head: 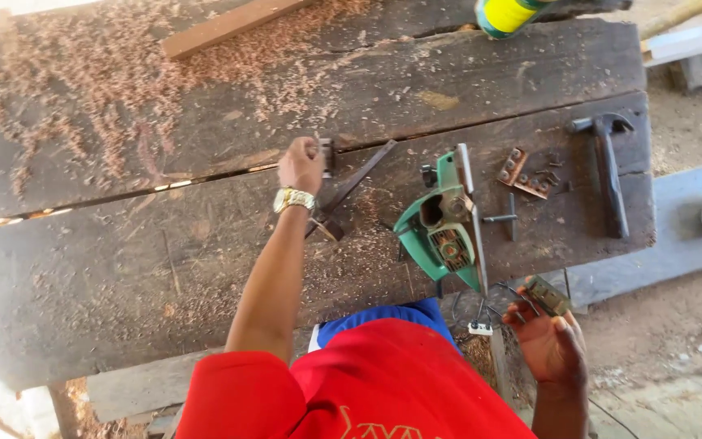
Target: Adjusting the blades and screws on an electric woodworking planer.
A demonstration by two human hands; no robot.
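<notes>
The left hand [301,162] is closed around a small metal block [327,156] at the seam between two planks of the bench [123,268], a dark metal bar [351,185] lying just beside it. The right hand [550,341] is off the bench's near edge, half open, fingers curled under a small metal plate [548,294]. Between the hands the green planer [447,223] lies on its side near that edge. Right of it are rusty brackets [523,172] and a hammer [608,167] (close to the bench's right end). The bench's left part is open, with shavings [83,73] at the far side. No containers show.
</notes>
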